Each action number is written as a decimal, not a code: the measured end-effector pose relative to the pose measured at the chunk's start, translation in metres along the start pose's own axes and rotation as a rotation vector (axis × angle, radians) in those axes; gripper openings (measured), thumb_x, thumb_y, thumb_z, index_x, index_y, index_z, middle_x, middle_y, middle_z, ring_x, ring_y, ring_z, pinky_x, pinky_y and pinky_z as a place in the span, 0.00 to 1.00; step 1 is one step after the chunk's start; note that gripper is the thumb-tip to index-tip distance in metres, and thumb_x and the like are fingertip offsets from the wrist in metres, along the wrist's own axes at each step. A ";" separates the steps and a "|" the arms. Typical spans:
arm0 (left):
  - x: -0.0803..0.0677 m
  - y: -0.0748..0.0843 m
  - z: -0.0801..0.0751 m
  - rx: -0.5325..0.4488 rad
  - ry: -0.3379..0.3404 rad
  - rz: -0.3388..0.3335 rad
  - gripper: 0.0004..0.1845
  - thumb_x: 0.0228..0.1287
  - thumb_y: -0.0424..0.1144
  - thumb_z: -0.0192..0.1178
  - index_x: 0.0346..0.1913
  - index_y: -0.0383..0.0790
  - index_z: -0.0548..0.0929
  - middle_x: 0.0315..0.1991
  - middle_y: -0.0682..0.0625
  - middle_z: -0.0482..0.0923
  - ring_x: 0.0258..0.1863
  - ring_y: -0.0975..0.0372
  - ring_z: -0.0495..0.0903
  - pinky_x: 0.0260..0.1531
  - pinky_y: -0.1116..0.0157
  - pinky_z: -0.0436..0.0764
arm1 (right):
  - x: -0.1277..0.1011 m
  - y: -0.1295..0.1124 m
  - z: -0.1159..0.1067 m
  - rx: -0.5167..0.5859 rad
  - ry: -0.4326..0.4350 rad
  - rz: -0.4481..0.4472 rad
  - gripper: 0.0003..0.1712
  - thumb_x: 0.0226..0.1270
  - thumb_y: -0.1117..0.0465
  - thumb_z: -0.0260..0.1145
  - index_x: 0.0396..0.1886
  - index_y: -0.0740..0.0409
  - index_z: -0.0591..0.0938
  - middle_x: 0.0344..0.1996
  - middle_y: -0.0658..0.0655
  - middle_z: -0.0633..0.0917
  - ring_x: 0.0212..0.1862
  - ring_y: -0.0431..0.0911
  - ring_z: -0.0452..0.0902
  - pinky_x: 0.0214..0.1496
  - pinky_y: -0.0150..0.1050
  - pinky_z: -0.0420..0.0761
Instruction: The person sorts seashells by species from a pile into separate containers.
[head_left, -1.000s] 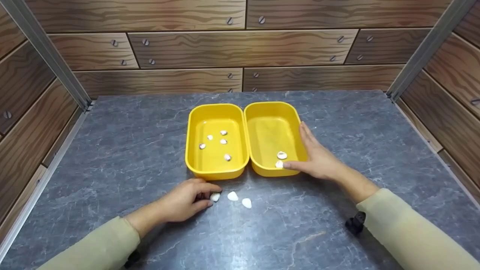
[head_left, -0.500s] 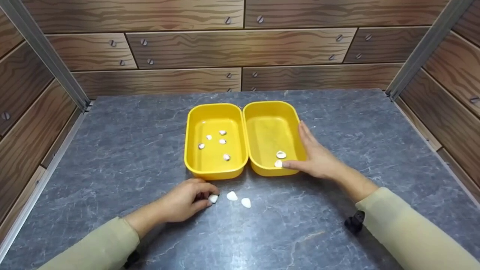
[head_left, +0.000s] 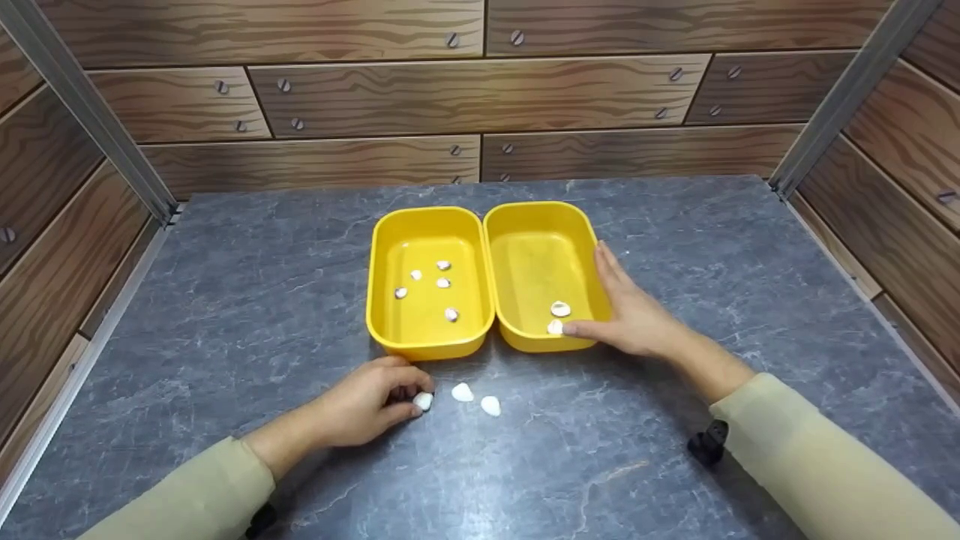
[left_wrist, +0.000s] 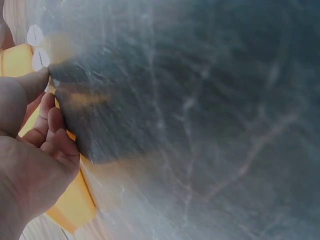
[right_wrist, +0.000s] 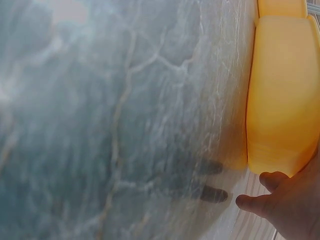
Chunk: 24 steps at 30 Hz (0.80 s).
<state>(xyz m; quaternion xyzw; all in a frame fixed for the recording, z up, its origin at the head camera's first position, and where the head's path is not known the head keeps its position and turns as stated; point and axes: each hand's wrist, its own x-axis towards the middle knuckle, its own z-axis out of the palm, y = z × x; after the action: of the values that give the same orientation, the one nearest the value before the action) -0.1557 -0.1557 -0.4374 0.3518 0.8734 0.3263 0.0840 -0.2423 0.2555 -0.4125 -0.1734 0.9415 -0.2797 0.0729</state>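
Note:
In the head view, my left hand [head_left: 371, 401] pinches a small white seashell [head_left: 423, 402] between thumb and fingers at the table surface, just in front of the left yellow container [head_left: 431, 350]. In the left wrist view the fingers mostly hide that shell. Two more white seashells [head_left: 463, 392] lie to its right on the table. My right hand [head_left: 637, 319] rests on the right yellow container [head_left: 536, 345], its straight fingers along the right side and its thumb over the front rim. Below that thumb, two pale shells [head_left: 560, 309] lie inside.
The two containers stand side by side, touching. Several small whitish shells [head_left: 451, 315] are scattered over the left container's floor. A dark grey marbled tabletop [head_left: 247, 300] lies beneath, with wood-patterned walls [head_left: 480, 94] at the back and both sides.
My left hand's fingers have drawn the pinched shell slightly left and turned it. The right hand, the containers and the other shells stay in place; the whole view shifts slightly.

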 end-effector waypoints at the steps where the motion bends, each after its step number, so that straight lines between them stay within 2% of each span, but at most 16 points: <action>1: 0.000 0.000 0.000 -0.005 0.001 -0.004 0.11 0.71 0.32 0.70 0.53 0.42 0.87 0.42 0.53 0.78 0.41 0.61 0.77 0.43 0.61 0.80 | 0.000 0.000 0.000 0.003 0.000 0.000 0.76 0.64 0.31 0.74 0.87 0.58 0.33 0.86 0.59 0.32 0.83 0.71 0.42 0.81 0.68 0.48; 8: -0.003 0.006 -0.006 -0.034 -0.006 -0.017 0.10 0.72 0.32 0.69 0.53 0.42 0.87 0.44 0.53 0.79 0.43 0.60 0.80 0.45 0.60 0.83 | 0.001 0.000 0.000 0.002 0.000 0.010 0.77 0.63 0.31 0.75 0.87 0.57 0.32 0.86 0.58 0.31 0.82 0.71 0.43 0.80 0.68 0.48; 14: -0.001 0.021 -0.014 -0.011 -0.053 -0.014 0.10 0.73 0.33 0.69 0.54 0.40 0.87 0.46 0.54 0.80 0.43 0.59 0.80 0.46 0.60 0.83 | 0.002 0.002 0.001 -0.001 -0.006 0.022 0.77 0.63 0.32 0.75 0.87 0.55 0.32 0.86 0.56 0.30 0.83 0.70 0.43 0.80 0.69 0.49; 19: 0.007 0.037 -0.025 0.016 -0.052 0.037 0.11 0.72 0.33 0.69 0.54 0.39 0.87 0.45 0.54 0.82 0.44 0.59 0.81 0.48 0.58 0.84 | 0.002 0.002 0.001 -0.002 -0.004 0.018 0.77 0.63 0.32 0.75 0.87 0.55 0.31 0.86 0.56 0.30 0.83 0.70 0.42 0.80 0.69 0.48; 24: 0.023 0.056 -0.042 0.030 -0.027 0.055 0.11 0.72 0.33 0.69 0.54 0.40 0.87 0.45 0.54 0.82 0.45 0.60 0.82 0.50 0.56 0.86 | 0.002 0.001 0.000 -0.002 -0.001 0.015 0.77 0.63 0.31 0.75 0.87 0.55 0.32 0.86 0.56 0.30 0.83 0.69 0.41 0.80 0.68 0.48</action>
<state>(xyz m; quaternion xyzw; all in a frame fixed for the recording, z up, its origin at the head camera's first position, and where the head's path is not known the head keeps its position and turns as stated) -0.1573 -0.1319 -0.3677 0.3812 0.8670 0.3104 0.0814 -0.2441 0.2555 -0.4133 -0.1664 0.9430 -0.2783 0.0753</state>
